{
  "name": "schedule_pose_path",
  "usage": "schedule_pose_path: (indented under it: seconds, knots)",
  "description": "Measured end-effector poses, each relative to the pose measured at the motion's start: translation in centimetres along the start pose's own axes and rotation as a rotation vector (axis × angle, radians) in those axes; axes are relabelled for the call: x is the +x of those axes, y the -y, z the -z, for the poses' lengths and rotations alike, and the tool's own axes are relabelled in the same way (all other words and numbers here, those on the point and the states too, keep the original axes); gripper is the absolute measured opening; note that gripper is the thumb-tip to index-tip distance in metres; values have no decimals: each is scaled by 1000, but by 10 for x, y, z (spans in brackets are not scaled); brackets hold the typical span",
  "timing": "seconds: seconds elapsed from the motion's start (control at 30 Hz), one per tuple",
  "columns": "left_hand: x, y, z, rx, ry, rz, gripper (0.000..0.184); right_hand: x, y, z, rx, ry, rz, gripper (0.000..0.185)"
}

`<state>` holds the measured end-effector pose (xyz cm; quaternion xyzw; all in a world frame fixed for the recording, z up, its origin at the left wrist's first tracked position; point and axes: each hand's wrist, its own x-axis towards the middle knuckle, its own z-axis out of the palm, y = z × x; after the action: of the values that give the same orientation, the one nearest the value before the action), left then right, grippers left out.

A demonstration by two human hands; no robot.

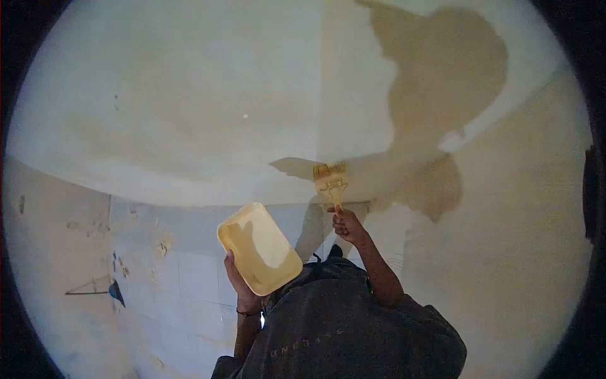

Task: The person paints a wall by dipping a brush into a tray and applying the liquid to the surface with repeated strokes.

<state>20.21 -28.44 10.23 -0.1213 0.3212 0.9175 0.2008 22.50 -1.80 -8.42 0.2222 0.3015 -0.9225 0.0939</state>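
Note:
My left hand [240, 282] grips a shallow cream-coloured plastic tray [273, 243] by its lower left edge. The tray is tilted, its inside facing up, with a wet-looking paint-like layer and a shadow in it. In my right hand [348, 226] is a wide paintbrush [331, 186], fingers wrapped round its handle. The brush points away from me, and its bristles lie against or very close to the pale wall [252, 145]; I cannot tell if they touch. Smears mark the brush's ferrule.
A large shadow [442, 82] of a person falls on the wall. Pale floor tiles [196, 271] with stains and small debris lie below left. A thin-handled tool with a dark blue head [116, 293] is on the far left. A dark object [590, 192] stands at the right edge.

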Motion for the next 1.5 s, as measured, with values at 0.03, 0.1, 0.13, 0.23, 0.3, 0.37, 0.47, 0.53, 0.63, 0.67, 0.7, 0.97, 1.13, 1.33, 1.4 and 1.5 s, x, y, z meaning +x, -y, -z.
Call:
schedule_pose_path:
  seconds: [0.03,0.1,0.13,0.23,0.3,0.37,0.47,0.53,0.63,0.67,0.7,0.97,1.13,1.33,1.4,1.5]
  knots:
    - [-3,1,-3,3,-34,-2,50,6,-5,9,-5,8,-14,36]
    - [-8,3,-5,8,-68,-22,50,14,-12,23,-2,-54,-73,35]
    - [-12,5,-4,17,-85,-35,50,19,-18,29,-9,-45,-85,35]
    - [-14,17,17,46,-95,-115,56,38,-31,48,163,-97,-174,32]
    - [-21,19,9,36,-141,-125,56,54,-39,59,341,-131,-187,28]
    - [-27,23,3,31,-186,-131,55,78,-43,74,446,-240,-182,30]
    - [-36,31,7,66,-187,-197,49,109,-51,101,536,-406,-120,34]
    - [-38,32,12,47,-241,-189,50,113,-44,108,519,-460,-69,33]
    - [-42,37,6,9,-227,-196,52,110,-32,114,579,-487,-130,33]
    - [-43,39,6,7,-230,-197,52,105,-24,111,616,-431,-184,32]
    - [-43,39,8,17,-232,-199,52,101,-20,109,654,-375,-237,32]
    - [-30,35,5,27,-182,-160,52,68,15,65,732,-262,-297,29]
    - [-20,30,0,49,-88,-76,52,-6,60,-29,736,-99,-285,31]
    - [-11,25,-6,27,-28,-4,55,-93,105,-130,501,-11,-108,29]
    - [-8,25,-6,80,2,-14,55,-119,115,-158,512,99,-59,30]
    - [-7,29,5,122,26,2,57,-155,128,-194,316,121,91,33]
